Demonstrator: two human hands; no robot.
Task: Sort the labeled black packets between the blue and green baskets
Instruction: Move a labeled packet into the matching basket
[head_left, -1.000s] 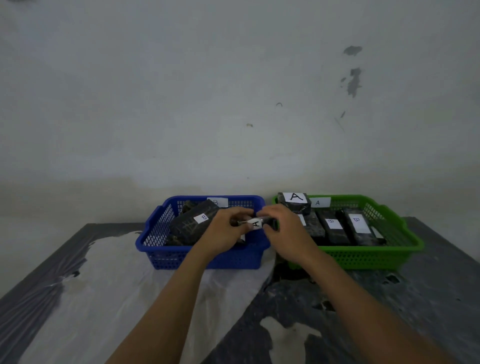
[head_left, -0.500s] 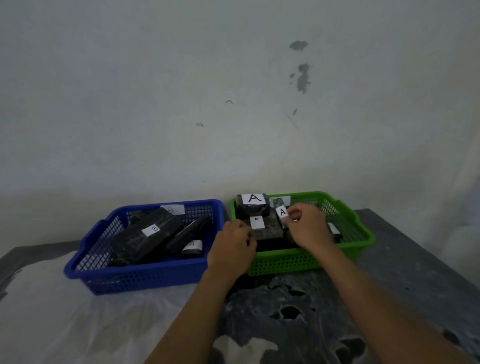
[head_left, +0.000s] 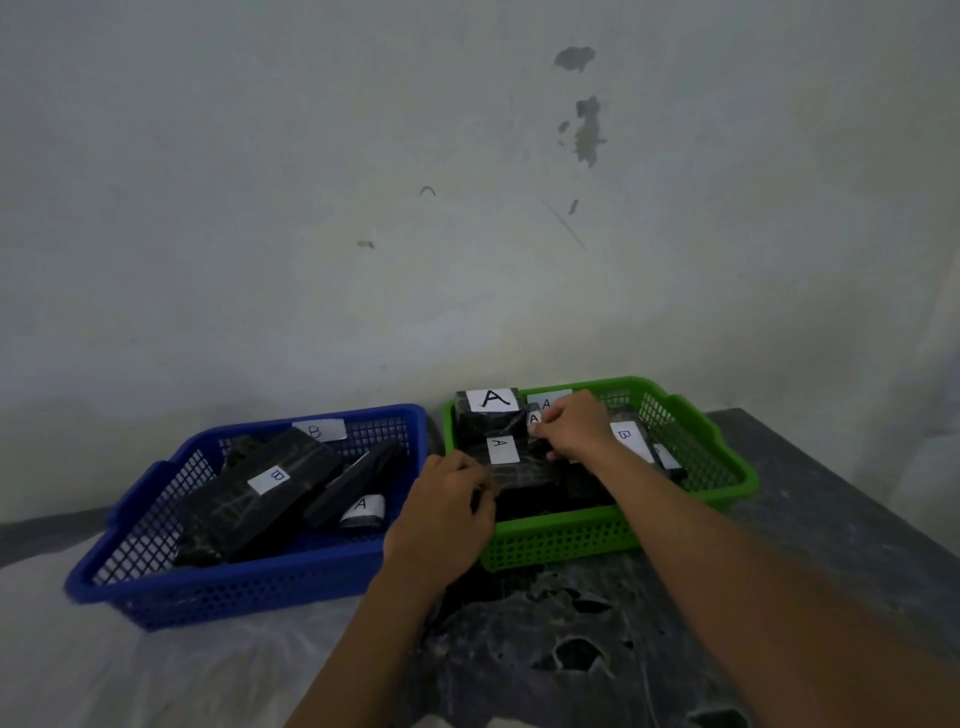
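Right hand (head_left: 574, 428), A packet (head_left: 535, 431), green basket (head_left: 727, 467).

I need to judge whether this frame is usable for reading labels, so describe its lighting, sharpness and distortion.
Head view: dim, flat light with a cool cast and no glare; black packets in the blue basket merge into shadow; the large A label reads clearly, the B label by the right hand is fainter; wide-angle bending at the edges.

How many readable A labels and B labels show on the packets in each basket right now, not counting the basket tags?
Blue basket, A labels: 1
Blue basket, B labels: 1
Green basket, A labels: 3
Green basket, B labels: 1
Total: 6 labels; packets under the hands may hide more.
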